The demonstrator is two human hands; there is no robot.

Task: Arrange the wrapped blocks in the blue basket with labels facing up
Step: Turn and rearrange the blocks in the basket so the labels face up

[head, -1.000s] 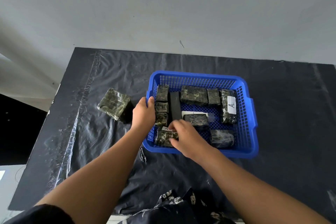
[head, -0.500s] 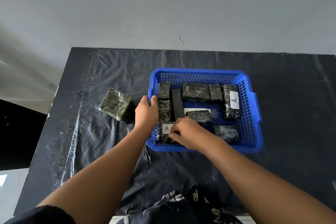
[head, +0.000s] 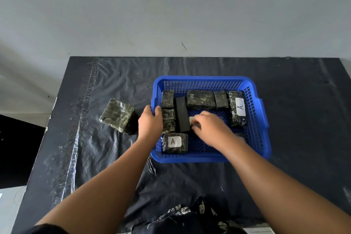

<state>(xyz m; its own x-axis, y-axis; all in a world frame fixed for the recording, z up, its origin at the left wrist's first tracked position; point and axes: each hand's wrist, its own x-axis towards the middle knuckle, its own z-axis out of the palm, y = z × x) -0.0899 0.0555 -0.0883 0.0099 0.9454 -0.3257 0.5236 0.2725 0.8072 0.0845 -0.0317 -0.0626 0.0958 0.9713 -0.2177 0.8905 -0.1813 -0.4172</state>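
Note:
The blue basket [head: 264,112] sits on the black-covered table and holds several dark wrapped blocks. One block [head: 175,142] at the near left shows a white "A" label facing up. Another labelled block [head: 237,108] lies along the right wall. A plain black block [head: 182,117] stands near the left column of small blocks. My left hand [head: 151,121] grips the basket's left rim. My right hand [head: 210,129] reaches into the basket's middle, fingers curled over a block there [head: 195,124] that it mostly hides.
A larger wrapped block [head: 118,115] lies on the table left of the basket. The black plastic sheet [head: 95,148] covers the table, whose left edge drops off near the wall. Dark patterned clothing [head: 190,218] shows at the bottom.
My right hand let go of the near-left block, now label up, and moved up and right to the middle block. My left hand stayed on the rim.

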